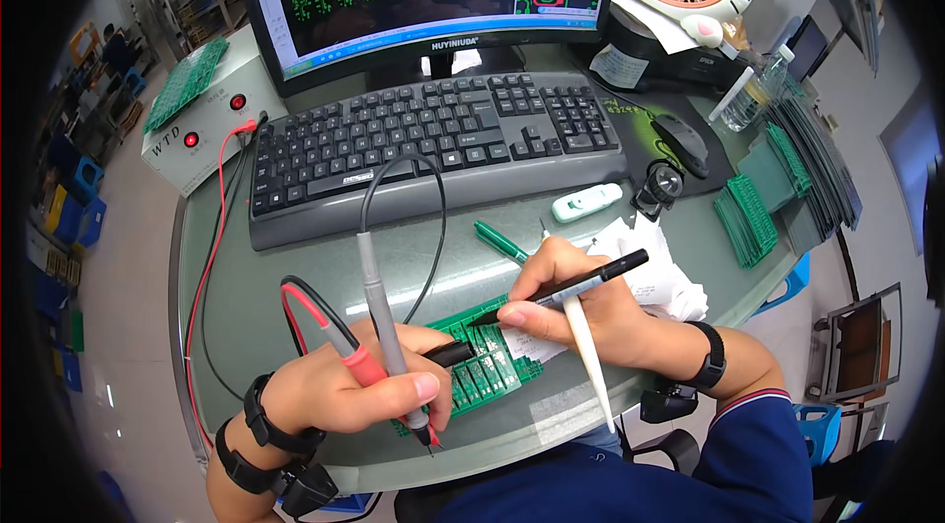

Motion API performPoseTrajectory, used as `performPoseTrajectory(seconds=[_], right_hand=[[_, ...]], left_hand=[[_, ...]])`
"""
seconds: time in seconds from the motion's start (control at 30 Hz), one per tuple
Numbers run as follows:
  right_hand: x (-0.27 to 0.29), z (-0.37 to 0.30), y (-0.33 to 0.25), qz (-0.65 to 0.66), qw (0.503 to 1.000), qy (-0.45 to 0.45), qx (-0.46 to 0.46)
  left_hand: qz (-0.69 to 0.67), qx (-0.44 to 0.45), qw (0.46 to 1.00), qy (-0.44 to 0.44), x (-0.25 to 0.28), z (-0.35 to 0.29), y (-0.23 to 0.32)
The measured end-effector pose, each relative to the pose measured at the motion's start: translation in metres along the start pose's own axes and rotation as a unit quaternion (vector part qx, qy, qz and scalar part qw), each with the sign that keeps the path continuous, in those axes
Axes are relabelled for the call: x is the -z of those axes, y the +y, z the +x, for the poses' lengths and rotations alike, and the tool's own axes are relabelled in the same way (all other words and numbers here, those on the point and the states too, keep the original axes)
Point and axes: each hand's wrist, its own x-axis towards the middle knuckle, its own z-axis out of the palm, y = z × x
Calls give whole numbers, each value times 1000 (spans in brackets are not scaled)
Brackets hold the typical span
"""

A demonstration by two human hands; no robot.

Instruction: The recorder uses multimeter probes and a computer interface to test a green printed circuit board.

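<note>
Nearby: keyboard (433, 144) behind circuit board (487, 356) | green pen (500, 242) between

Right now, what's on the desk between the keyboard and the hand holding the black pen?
In the head view, a green pen lies on the glass desk between the keyboard and the right hand.

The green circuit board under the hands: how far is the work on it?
In hand: the right hand holds a black pen tip on the green circuit board. The left hand grips red and grey test probes, tips off the board. Stacks of green boards wait at right; how many are done cannot be told.
</note>
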Motion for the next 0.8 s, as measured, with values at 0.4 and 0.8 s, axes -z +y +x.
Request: performPoseTrajectory(seconds=[0.4, 0.8], right_hand=[[16, -2, -12, 235, 953, -58, -181], [-4, 25, -44, 159, 959, -168, -166]], left_hand=[[-30, -8, 999, 9, -4, -3, -1], [-27, -87, 994, 60, -5, -6, 0]])
